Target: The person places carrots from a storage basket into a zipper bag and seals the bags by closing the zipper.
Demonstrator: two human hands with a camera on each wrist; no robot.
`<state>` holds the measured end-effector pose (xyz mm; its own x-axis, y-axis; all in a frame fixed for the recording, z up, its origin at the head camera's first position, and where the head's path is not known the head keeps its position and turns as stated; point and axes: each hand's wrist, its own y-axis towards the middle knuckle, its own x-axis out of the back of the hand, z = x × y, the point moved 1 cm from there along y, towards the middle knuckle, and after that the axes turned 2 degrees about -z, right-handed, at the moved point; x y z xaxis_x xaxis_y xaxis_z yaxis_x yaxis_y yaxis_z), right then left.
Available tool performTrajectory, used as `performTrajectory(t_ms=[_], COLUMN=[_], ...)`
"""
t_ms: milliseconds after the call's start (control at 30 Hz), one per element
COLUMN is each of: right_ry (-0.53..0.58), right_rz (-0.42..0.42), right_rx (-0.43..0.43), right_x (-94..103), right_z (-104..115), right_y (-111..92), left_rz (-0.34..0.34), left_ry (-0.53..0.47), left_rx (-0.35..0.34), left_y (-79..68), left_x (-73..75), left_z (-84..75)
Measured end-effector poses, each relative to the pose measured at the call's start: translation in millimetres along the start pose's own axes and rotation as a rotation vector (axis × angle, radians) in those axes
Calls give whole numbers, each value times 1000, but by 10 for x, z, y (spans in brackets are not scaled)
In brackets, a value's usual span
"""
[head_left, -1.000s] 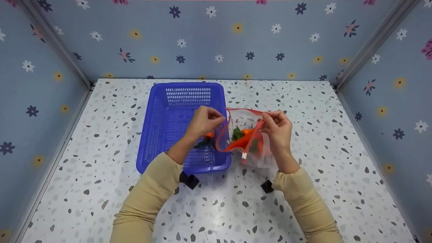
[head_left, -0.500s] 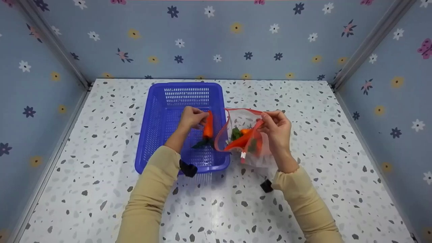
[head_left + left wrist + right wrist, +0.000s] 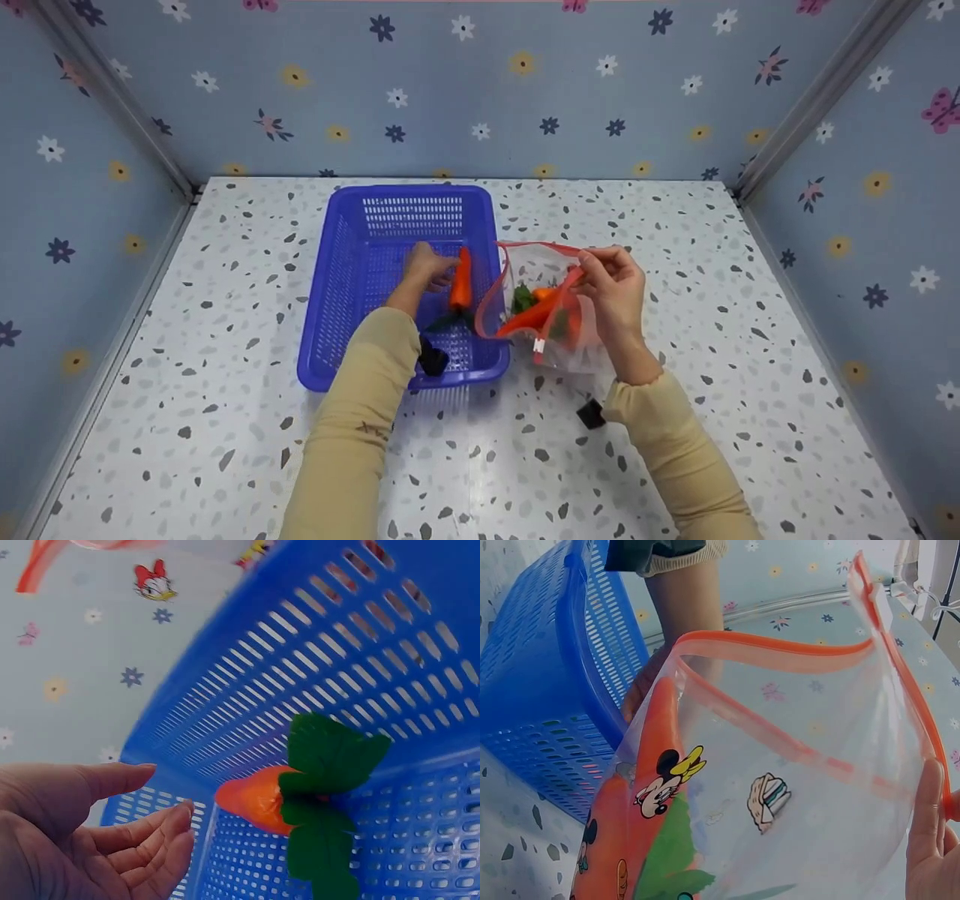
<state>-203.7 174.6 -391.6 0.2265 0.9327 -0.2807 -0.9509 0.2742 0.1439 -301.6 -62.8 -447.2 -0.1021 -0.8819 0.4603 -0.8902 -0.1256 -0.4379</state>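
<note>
Inside the blue plastic basket (image 3: 409, 190), my left hand (image 3: 429, 268) reaches beside an orange carrot (image 3: 461, 283) with green leaves. In the left wrist view, thumb and fingers of the left hand (image 3: 97, 832) are parted, with the tip of the carrot (image 3: 259, 799) just past the fingertips. My right hand (image 3: 616, 281) pinches the red zip edge of a clear zip bag (image 3: 589, 356), holding its mouth wide. Orange carrots (image 3: 660, 720) with green leaves show through the bag's cartoon-printed plastic (image 3: 840, 840) in the right wrist view.
Right of the basket, the bag leans on a speckled white table (image 3: 480, 465). A white slider (image 3: 538, 346) sits on the bag's zip. Flower-patterned walls (image 3: 480, 75) enclose the table at the back and sides.
My left hand has moved left from near the bag's mouth, then lower into the basket beside the carrot, which came into view. My right hand stays on the bag.
</note>
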Motion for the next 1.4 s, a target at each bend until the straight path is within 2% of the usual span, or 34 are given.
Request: performTrajectory(t_ms=[133,233,300,467,533,633,700,767,800,833,867,900,967,1000,1033,1067,1100,1133,1167,1200,1267,1300,1400], right_ry=[36,73,68,58,57,50,50,55,58,56,60,61,68,71,76,79,80,83,84,80,72,70,65], right_rz=[20,38,28,5,0,-2,-2,-4,-4,-6,-6,-7,-3,-2,0,1,2,3,4,0,-5,-8,-9], right_rx=[19,25,35,36,29,23,21,17,16,17,17,17,19,21,21,20,20,18,15,14,10,7,1], right_x=[17,42,28,6,7,12,13,11,11,4,-1,-2,5,5,6,7,6,5,3,-4,-7,-9,-12], right_z=[-34,-72,-55,-25,-22,-17,-12,-4,2,13,21,25,23,20,15,12,11,10,13,22,31,35,43], right_y=[14,31,15,3,6,9,10,7,4,-1,-4,-6,-4,-4,-3,-3,-3,-3,-4,-7,-9,-9,-10], left_rz=[-28,-8,4,74,120,148,177,191,209,220,238,254,265,276,280,285,288,285,291,300,318,339,345], left_ry=[104,148,141,130,156,173,195,211,225,242,262,278,322,352,382,405,418,428,422,427,395,352,208], left_rx=[0,10,-7,1,39,64,69,75,73,61,41,48,21,2,-19,-30,-23,-38,-35,-39,-10,13,121], left_y=[40,198,441,1119,1242,1429,1480,1595,1397,1290,1254,1266,1383,1488,1837,2105,2294,2413,2457,2424,2160,1951,1068], left_x=[-70,-141,-219,-430,-477,-559,-578,-624,-565,-531,-517,-532,-594,-639,-761,-860,-932,-975,-989,-974,-885,-811,-537], left_z=[59,155,288,652,721,831,875,943,842,784,765,761,808,854,1029,1161,1249,1309,1328,1310,1167,1057,615])
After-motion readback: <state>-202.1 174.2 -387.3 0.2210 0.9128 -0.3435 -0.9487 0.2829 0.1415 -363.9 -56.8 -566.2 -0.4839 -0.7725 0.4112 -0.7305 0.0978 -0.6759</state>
